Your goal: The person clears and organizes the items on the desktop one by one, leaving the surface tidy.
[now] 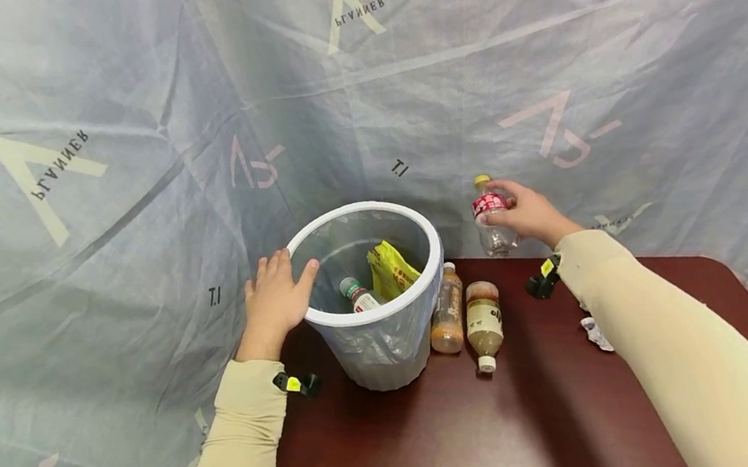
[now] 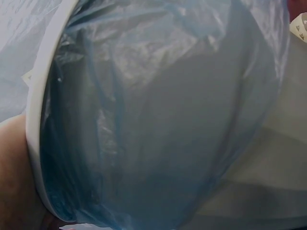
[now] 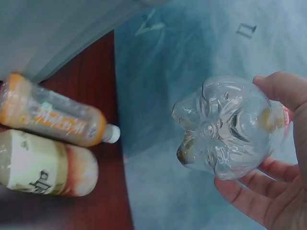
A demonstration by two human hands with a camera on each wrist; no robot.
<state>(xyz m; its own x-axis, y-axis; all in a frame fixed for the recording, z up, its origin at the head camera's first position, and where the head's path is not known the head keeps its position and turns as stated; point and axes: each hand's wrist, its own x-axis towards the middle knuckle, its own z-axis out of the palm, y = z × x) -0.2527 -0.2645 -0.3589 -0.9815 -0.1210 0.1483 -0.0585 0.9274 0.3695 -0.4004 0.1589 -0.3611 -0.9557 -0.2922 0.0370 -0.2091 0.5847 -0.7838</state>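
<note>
A clear plastic bottle with a yellow cap and red label is gripped in my right hand, held up near the back curtain. Its ridged clear base faces the right wrist camera, thumb on one side and fingers on the other. My left hand rests at the left rim of a white-rimmed trash bin, fingers spread and thumb reaching over the rim. Inside the bin's plastic liner lie a yellow wrapper and a bottle with a green cap.
Right of the bin, an orange-labelled bottle and a cream-labelled bottle lie on the dark red table. Crumpled white paper sits beside my right forearm. A grey printed curtain stands behind and to the left.
</note>
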